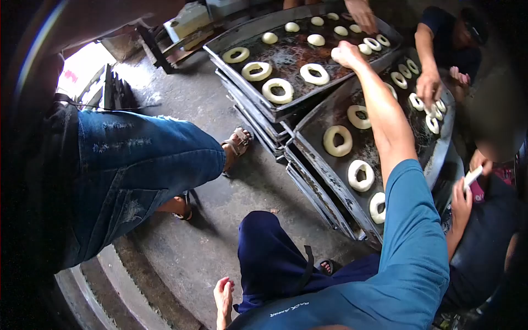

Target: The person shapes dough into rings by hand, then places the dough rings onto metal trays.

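Note:
My right hand (348,54) reaches over the far metal tray (213,50), its fingers closed on a dough ball (335,54). Around it on the same tray lie more dough balls, such as one dough piece (316,40), and several dough rings, among them a ring (314,74) nearer to me. My right forearm passes above a second tray (313,151) that bears dough rings, including a plump ring (361,175). Low in the view, my left hand (223,296) hangs beside my leg with loosely bent fingers and nothing visible in it.
Another person's hand (361,15) hovers over the far tray. At right, a co-worker's hand (428,88) touches small rings, and another person holds a dough strip (472,177). More trays (316,190) are stacked below. A person in denim shorts (148,170) stands left, near steps (135,275).

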Demonstrator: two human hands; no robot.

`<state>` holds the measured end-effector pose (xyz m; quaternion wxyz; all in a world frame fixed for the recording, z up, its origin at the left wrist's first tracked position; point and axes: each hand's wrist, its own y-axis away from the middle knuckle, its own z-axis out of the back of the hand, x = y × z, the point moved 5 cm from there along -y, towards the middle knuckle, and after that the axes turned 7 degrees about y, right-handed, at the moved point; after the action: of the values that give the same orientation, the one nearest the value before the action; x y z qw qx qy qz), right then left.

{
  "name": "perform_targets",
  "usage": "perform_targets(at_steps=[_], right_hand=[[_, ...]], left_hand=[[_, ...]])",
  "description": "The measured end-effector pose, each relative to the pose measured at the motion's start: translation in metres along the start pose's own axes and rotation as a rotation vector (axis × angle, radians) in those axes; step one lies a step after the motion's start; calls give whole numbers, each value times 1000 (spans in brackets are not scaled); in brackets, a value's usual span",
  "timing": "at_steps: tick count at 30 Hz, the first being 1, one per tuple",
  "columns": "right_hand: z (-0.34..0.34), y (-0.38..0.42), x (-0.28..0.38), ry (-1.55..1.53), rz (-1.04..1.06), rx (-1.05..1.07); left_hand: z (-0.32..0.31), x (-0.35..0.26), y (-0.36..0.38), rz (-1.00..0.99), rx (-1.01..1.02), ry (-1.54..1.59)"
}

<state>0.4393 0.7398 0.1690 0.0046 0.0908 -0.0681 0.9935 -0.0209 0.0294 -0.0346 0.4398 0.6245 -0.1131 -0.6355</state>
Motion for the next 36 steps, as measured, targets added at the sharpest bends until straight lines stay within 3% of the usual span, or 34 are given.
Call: perform_targets(at_steps=[3,5,6,7,8,9,11,14,15,17,19,21,23,25,30,33,34,35,36], right_hand=[[41,49,3,-243,-7,-132],[40,45,-13,-444,138,-423],[51,62,-10,-554,134,-395],[71,89,0,-673,121,-377],[87,115,8,-1018,34,-142],[103,143,20,-1142,-5,-30],[132,217,38,-1197,104,177],[141,318,53,-1243,81,276],[153,349,59,-1234,189,257],[154,395,49,-1128,117,146],[151,425,36,-1353,-15,83],[146,443,21,-1351,-70,26],[144,457,13,-1351,-120,-31],[145,465,11,-1521,-156,-93],[164,473,-4,-1318,-186,-108],[178,475,-17,-1059,-232,-359],[176,477,-18,-955,-205,-466],[180,477,-16,-681,-111,-458],[176,480,-8,-622,58,-445]], left_hand=[[-43,-74,-15,-346,97,-222],[-82,-143,-13,-523,83,-274],[-101,-164,-17,-599,124,-147],[-121,-200,-6,-676,117,-255],[-147,-233,3,-750,197,-223],[-178,-268,26,-853,347,29],[-226,-300,47,-1001,703,252],[-287,-355,108,-815,856,294],[-305,-356,115,-698,916,370],[-329,-349,132,-663,1087,226],[-342,-336,140,-766,1088,196],[-350,-330,151,-755,1077,187],[-362,-323,160,-700,1206,280],[-368,-324,169,-674,1186,324],[-378,-300,181,-777,1182,129],[-373,-285,198,-751,1188,11],[-367,-301,201,-753,1201,159],[-364,-321,204,-753,1212,307],[-362,-334,206,-666,1228,569]])
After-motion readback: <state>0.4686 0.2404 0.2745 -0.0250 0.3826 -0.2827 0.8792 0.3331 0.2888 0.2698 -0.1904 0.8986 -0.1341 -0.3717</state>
